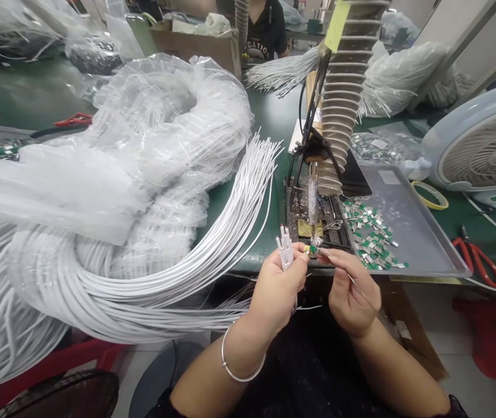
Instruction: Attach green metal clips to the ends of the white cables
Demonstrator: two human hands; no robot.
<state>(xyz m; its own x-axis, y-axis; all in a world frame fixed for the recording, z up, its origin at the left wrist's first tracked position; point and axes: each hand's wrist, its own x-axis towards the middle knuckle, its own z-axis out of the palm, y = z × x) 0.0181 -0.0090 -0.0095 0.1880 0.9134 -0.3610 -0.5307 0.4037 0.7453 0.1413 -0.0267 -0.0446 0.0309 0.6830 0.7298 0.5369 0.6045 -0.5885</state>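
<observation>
On the left, a big bundle of white cables is lying partly inside a clear plastic bag. Next, the left hand is gripping several cut cables, their reddish tips standing up. At its fingertips a small green circuit board is sitting, just below the tip of the upright soldering iron. The right hand is pinching a thin wire, probably solder, and is pointing it toward this board. So I am judging that a joint is being soldered; the next move is calling for steady fingers, with wire, board and hot tip meeting exactly. Farther right, more circuit boards are lying loose in a gray tray.
</observation>
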